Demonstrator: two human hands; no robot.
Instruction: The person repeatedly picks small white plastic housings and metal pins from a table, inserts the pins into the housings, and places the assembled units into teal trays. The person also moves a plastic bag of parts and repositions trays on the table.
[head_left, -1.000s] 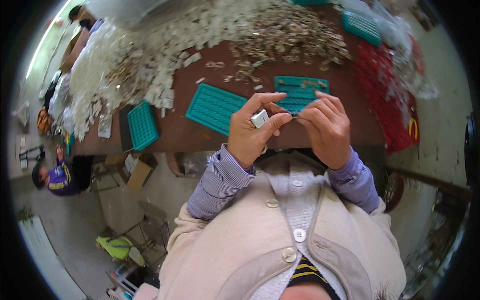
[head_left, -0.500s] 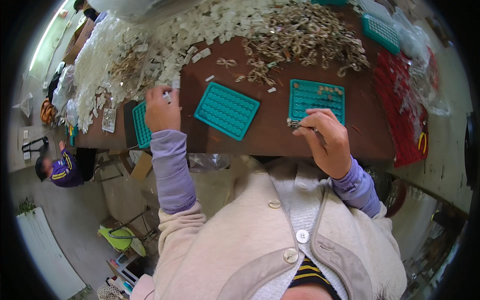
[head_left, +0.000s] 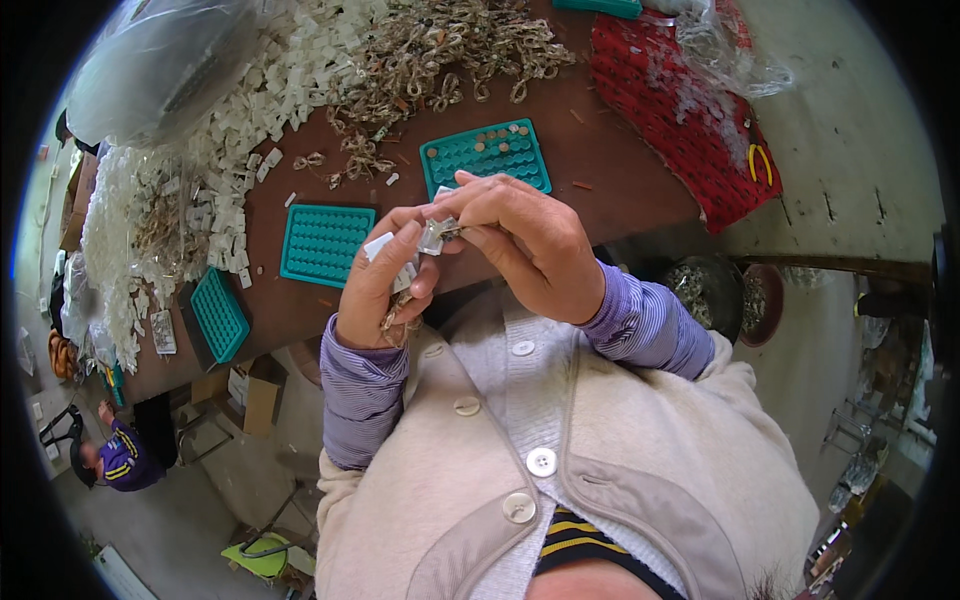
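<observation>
Both hands meet above the table's near edge. My left hand (head_left: 368, 298) is closed around several small white pieces (head_left: 378, 247), and a beige corded strand (head_left: 392, 318) hangs against its palm. Between the two hands is a small clear-and-white piece (head_left: 432, 237). My right hand (head_left: 540, 240) pinches at its right side, where a small brownish bit shows; the fingertips partly hide it. Just beyond the hands lies a teal tray (head_left: 484, 165) with several round tan pieces in its cells. Another teal tray (head_left: 326, 246) is to the left.
A third teal tray (head_left: 220, 315) sits at the table's left edge. White pieces (head_left: 300, 75) and looped beige cords (head_left: 450, 45) are heaped at the back. Red cloth (head_left: 650, 110) with yellow-handled pliers (head_left: 760, 165) lies right. Another person (head_left: 128, 455) sits far left.
My left hand has come from the white heap toward the right, carrying white pieces. My right hand now meets it at the clear-and-white piece. The view has shifted to the right.
</observation>
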